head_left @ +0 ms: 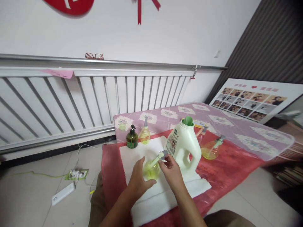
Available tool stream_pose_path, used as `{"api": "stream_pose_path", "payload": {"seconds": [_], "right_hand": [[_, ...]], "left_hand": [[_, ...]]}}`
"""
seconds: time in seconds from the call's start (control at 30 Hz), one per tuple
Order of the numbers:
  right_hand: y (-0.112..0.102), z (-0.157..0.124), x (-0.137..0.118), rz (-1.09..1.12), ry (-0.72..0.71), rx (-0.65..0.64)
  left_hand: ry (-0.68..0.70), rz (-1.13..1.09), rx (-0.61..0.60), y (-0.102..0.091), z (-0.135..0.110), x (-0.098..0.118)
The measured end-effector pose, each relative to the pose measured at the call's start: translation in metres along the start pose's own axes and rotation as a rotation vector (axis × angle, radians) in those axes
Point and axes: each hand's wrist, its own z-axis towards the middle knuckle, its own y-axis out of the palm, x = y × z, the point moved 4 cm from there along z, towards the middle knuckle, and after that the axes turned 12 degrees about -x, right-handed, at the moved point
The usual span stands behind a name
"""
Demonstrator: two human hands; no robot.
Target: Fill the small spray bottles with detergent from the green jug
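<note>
Forearms [121,206], two, bare: nearest item, reaching over the near side of the counter [223,134].

Counter: purple patterned cover; a red sheet [230,175] across its near part, presumably against drips.

Photo board [246,101]: propped beyond the far right edge; heading characters flank a red heart, too blurred to read.

White towel [155,201]: on the sheet toward the counter's left edge, near side folded; likely a soft base.

Jug [191,146]: pale green, upright at the towel's right side, mouth uncapped around a green insert [188,120]. Label bears a dark oval emblem and a picture; lettering illegible.

Spray bottle [151,172]: clear yellow, over the towel. Left hand [139,176] has its fingers spread wide around the body, apparently steadying it; right hand [171,168] pinches the grey-and-green spray head [163,154], fingers nearly closed. Whether the head is screwed down cannot be told.

Second spray bottle [145,136]: upright, towel's far edge.

Pump bottle [132,139]: dark green, towel's far left corner; label unreadable.

Round lid [122,126]: counter's far left corner.
</note>
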Motion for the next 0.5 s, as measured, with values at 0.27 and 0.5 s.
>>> {"api": "stream_pose_path", "payload": {"seconds": [0.27, 0.5], "right_hand": [[-0.003, -0.005, -0.002, 0.124, 0.033, -0.073], [-0.003, -0.001, -0.015, 0.055, 0.045, -0.221]], "left_hand": [[-0.014, 0.061, 0.025, 0.019, 0.016, 0.002], [-0.001, 0.067, 0.035, 0.019, 0.014, 0.001]]}}
